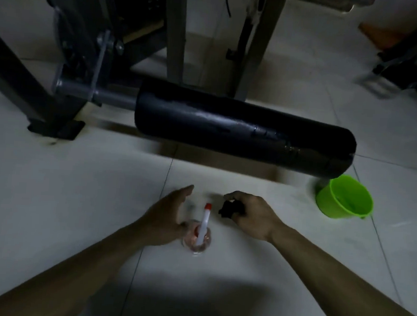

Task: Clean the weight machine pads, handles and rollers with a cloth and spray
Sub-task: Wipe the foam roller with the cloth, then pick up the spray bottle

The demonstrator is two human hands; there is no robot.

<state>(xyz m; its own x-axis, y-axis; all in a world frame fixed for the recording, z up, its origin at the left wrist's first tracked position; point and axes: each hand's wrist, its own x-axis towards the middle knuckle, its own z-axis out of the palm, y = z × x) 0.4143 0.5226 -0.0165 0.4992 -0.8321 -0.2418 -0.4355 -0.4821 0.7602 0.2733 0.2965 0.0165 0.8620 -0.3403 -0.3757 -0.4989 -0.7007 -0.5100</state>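
Observation:
A long black foam roller point(241, 128) of the weight machine juts out over the tiled floor, with wet streaks along its top. Below it a clear spray bottle point(199, 233) with a white neck and red tip stands on the floor. My left hand point(167, 216) is right beside the bottle on its left, fingers straight, the palm at the bottle's side. My right hand point(250, 215) grips a small dark cloth point(231, 208) just to the right of the bottle.
A bright green bucket point(344, 198) stands on the floor under the roller's right end. The machine's dark frame and foot point(55, 126) are at the left, grey uprights point(176, 33) behind the roller, more dark equipment point(408, 65) at the far right.

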